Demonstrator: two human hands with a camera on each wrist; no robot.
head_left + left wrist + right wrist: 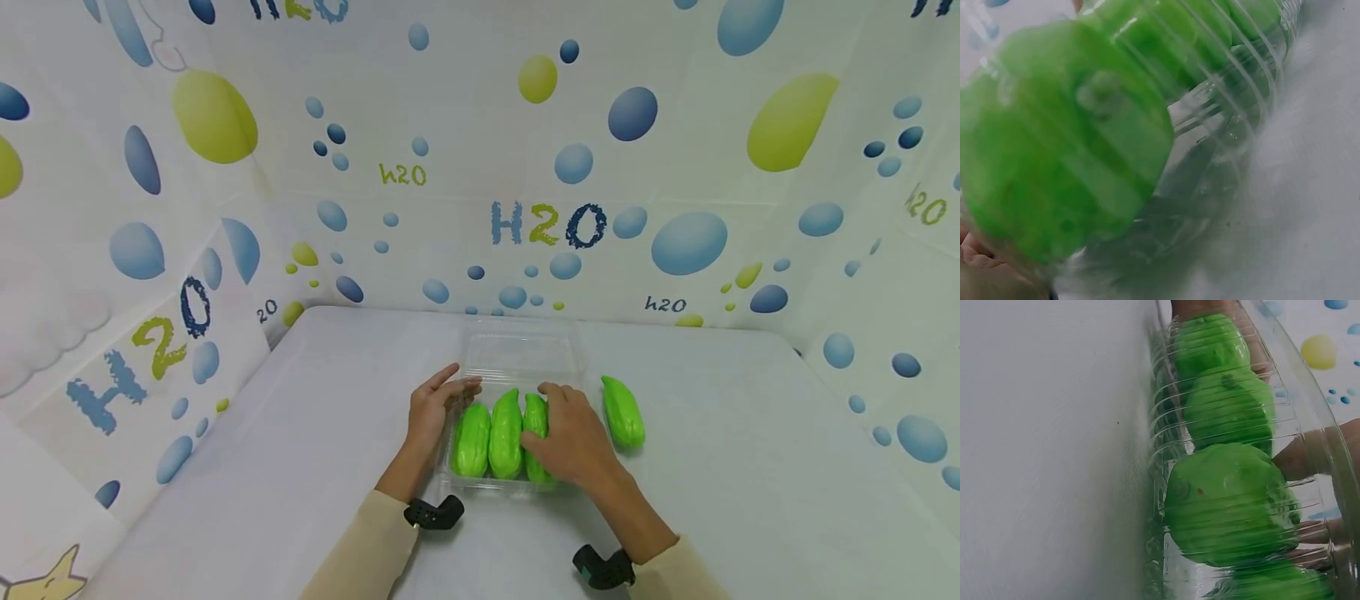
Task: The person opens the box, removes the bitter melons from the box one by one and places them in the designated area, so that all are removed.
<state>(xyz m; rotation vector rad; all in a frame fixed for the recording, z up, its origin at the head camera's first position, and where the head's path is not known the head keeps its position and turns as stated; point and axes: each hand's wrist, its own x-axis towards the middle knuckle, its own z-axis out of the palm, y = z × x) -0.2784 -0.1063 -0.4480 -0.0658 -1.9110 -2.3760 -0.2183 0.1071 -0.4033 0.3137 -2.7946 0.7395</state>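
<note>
A clear plastic clamshell box (487,482) lies on the table with its lid (517,350) folded back. Inside, side by side, are three bright green bitter melons: left (472,440), middle (506,435) and right (536,450). My right hand (573,433) holds the right one, thumb on its left side and fingers over its upper end. At the box's left edge rests my left hand (431,412), its fingers loosely extended along the rim. Through the ribbed wall, the left wrist view shows a melon's blunt end (1072,144) close up; the right wrist view shows the melons (1229,503) in a row.
Another bitter melon (623,412) lies on the white tablecloth (750,467), just right of the box. Behind the table hangs a white sheet (465,83) printed with blue and green bubbles. Black wrist cameras (435,512) sit at both sleeves.
</note>
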